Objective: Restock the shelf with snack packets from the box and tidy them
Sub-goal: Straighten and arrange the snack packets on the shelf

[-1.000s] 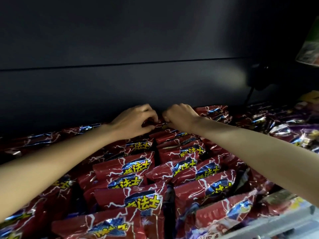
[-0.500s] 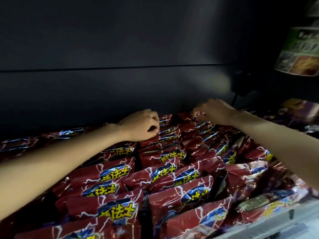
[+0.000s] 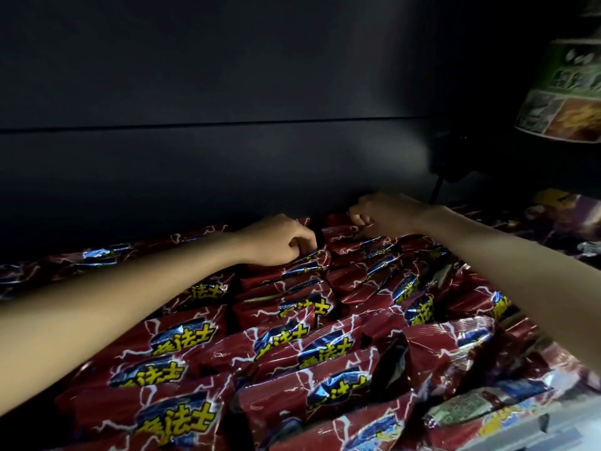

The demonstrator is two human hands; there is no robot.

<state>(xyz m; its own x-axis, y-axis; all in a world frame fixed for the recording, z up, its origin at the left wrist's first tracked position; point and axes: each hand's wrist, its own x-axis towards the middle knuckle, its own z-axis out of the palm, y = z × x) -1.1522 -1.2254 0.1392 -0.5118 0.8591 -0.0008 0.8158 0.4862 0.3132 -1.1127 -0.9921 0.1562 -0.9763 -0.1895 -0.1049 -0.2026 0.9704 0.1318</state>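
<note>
Two hands: both reach to the back of the shelf, at mid-frame, arms coming in from the lower left and the right edge.
Left hand (image 3: 279, 239): fingers curled down onto the top edge of a red packet (image 3: 309, 257) in the back row; it seems to pinch that edge, though the dim light leaves the grip unsure.
Right hand (image 3: 387, 213): just right of the left hand and slightly higher in the frame, fingers curled over the rear packets (image 3: 341, 229); whether they clamp one cannot be told.
Packets: red snack packets (image 3: 286, 346) with blue and yellow labels fill the lower half of the frame in overlapping rows, leaning toward the back.
Shelf back (image 3: 227, 92): dark panel across the upper half.
Upper right: green pack (image 3: 566, 92) hanging at the frame edge.
Lower right: pale shelf rail (image 3: 553, 434) in front of the packets.
</note>
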